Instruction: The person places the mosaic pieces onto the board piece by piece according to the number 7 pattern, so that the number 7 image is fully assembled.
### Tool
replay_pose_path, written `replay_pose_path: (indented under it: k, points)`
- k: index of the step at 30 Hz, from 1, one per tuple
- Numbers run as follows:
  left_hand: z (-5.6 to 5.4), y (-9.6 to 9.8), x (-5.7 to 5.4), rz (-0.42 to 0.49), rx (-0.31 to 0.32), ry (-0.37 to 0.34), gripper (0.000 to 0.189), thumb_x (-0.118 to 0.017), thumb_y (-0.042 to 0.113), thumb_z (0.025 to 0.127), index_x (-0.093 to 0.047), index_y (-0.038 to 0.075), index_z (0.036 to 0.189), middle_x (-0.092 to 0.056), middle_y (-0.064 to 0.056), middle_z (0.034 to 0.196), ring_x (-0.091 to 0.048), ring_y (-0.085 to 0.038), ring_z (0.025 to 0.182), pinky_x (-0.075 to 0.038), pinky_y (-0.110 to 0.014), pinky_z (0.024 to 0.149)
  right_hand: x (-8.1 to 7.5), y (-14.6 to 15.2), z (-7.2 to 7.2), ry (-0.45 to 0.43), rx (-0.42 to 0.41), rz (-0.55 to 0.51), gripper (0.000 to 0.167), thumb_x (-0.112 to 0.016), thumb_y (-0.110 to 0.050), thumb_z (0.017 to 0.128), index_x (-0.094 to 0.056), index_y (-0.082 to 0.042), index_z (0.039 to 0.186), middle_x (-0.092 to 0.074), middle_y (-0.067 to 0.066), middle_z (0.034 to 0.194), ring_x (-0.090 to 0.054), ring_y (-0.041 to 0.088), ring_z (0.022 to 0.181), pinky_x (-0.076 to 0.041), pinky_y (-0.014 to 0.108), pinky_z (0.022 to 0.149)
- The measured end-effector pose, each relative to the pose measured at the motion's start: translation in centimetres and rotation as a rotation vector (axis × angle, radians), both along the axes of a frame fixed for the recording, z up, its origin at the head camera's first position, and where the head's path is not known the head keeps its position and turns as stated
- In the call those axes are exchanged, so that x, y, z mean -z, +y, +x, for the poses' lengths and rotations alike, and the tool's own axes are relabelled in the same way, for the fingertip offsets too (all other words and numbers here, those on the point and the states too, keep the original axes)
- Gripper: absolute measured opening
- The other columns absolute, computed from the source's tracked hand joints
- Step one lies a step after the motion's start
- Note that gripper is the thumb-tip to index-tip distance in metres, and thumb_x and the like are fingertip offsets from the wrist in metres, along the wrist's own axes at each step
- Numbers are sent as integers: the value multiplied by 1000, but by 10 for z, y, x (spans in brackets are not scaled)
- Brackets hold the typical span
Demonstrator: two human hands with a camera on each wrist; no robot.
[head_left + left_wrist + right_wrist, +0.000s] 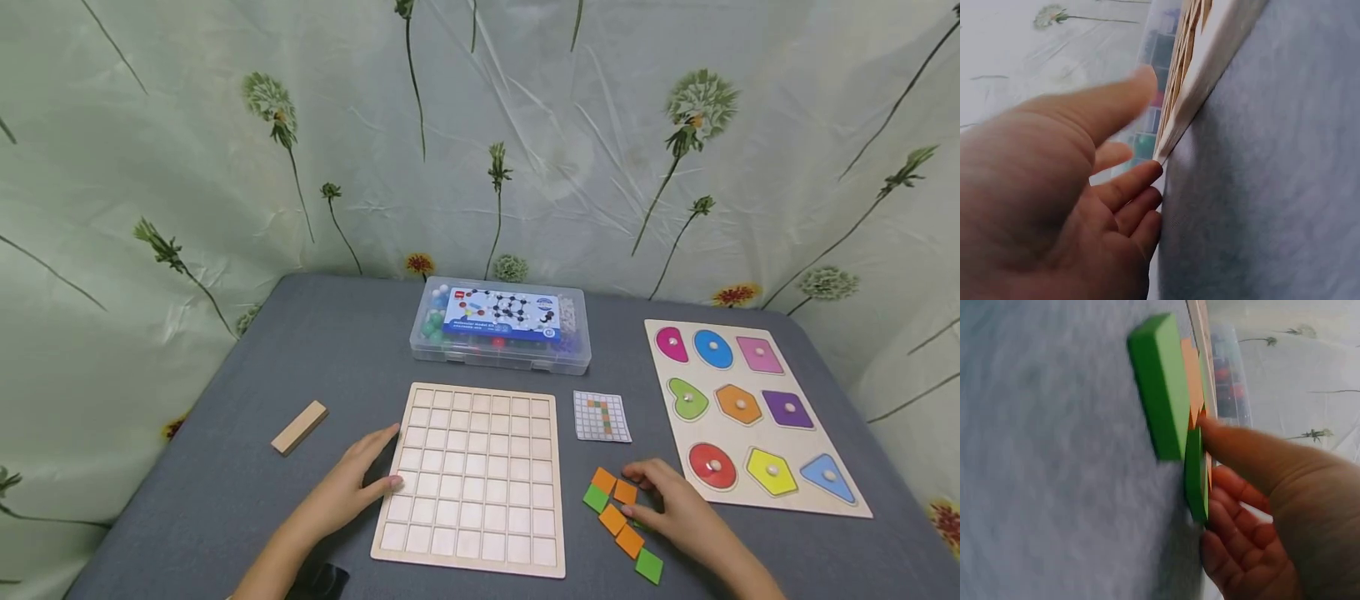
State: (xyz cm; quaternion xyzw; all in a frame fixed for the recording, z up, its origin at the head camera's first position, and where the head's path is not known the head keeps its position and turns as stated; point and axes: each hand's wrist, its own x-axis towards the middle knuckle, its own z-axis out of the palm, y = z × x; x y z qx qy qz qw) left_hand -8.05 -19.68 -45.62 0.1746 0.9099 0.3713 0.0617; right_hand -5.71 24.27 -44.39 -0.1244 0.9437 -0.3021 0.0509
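My left hand [347,487] rests beside the wooden grid board [467,562], its fingertips touching the left edge. In the left wrist view, the fingers [1138,203] lie against the board's edge and the thumb stands apart. My right hand [678,508] hovers low over several flat square tiles, orange and green. Its thumb and index finger are spread on either side of an orange tile [625,492]; no firm grip on it shows. A green tile [1195,478] lies partly beneath this hand, and another green tile [648,566] lies nearer the front.
A small pattern card [602,417] lies right of the board. Behind stands a clear molecular model box [498,354]. A knobbed shape puzzle [738,454] lies at right, a wooden block [300,427] at left. A black object [330,581] shows at the front edge.
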Motion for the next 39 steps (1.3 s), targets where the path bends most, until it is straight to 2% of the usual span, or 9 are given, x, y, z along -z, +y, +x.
replay_pose_path:
  k: [6, 12, 15, 18, 24, 27, 30, 34, 39]
  points:
    - [0, -1, 3, -29, 37, 54, 61, -62, 29, 85, -39, 8, 137, -37, -11, 136, -29, -35, 124, -32, -55, 91, -2, -7, 0, -24, 54, 35, 23, -76, -13, 72, -63, -11, 91, -51, -5, 85, -50, 11, 79, -46, 29, 72]
    - [-1, 0, 4, -36, 32, 77, 60, -63, 27, 84, -41, 9, 136, -39, -9, 135, -30, -32, 124, -32, -53, 91, -22, -11, -9, -53, 30, 41, 25, -74, -14, 74, -62, -11, 96, -53, -4, 87, -51, 12, 79, -48, 31, 74]
    - [-2, -1, 5, -40, 33, 87, 60, -63, 27, 84, -41, 9, 136, -39, -9, 135, -31, -32, 124, -32, -53, 92, -37, -19, -17, 0, 18, 15, 28, -74, -14, 75, -62, -11, 100, -55, -2, 93, -54, 15, 84, -48, 33, 76]
    - [-2, -2, 5, -38, 33, 84, 60, -63, 28, 84, -41, 9, 136, -38, -8, 136, -30, -32, 124, -32, -53, 92, -52, -33, -26, 90, -19, -36, 30, -73, -13, 76, -62, -10, 103, -57, -1, 97, -56, 19, 88, -48, 38, 76]
    - [-1, -3, 6, -33, 41, 74, 61, -62, 32, 84, -40, 10, 137, -38, -8, 136, -30, -32, 125, -32, -53, 92, -67, -77, -47, 286, -151, -174, 29, -71, -12, 78, -63, -9, 106, -58, -2, 101, -55, 14, 91, -48, 35, 76]
    - [-1, -3, 6, -25, 47, 71, 61, -61, 33, 84, -40, 10, 137, -37, -8, 136, -29, -32, 125, -32, -54, 92, -65, -103, -58, 337, -212, -244, 30, -70, -12, 79, -63, -9, 108, -58, -2, 104, -55, 13, 93, -48, 34, 75]
    - [-1, -4, 6, -12, 49, 70, 62, -61, 34, 85, -39, 9, 137, -37, -8, 136, -29, -33, 125, -32, -54, 91, -58, -127, -68, 333, -256, -303, 29, -69, -12, 80, -63, -9, 108, -58, -1, 104, -55, 14, 93, -48, 35, 74]
    - [-1, -3, 6, -8, 56, 77, 61, -60, 34, 85, -40, 9, 137, -38, -8, 136, -29, -33, 125, -32, -54, 91, -43, -153, -79, 260, -274, -333, 27, -67, -13, 82, -63, -8, 108, -58, 0, 103, -54, 16, 92, -47, 35, 75]
    - [0, -4, 4, -12, 55, 78, 61, -60, 34, 85, -40, 9, 137, -37, -8, 136, -30, -32, 125, -32, -54, 91, -23, -172, -90, 159, -268, -306, 26, -66, -14, 83, -62, -6, 107, -58, 1, 99, -55, 17, 89, -46, 28, 76]
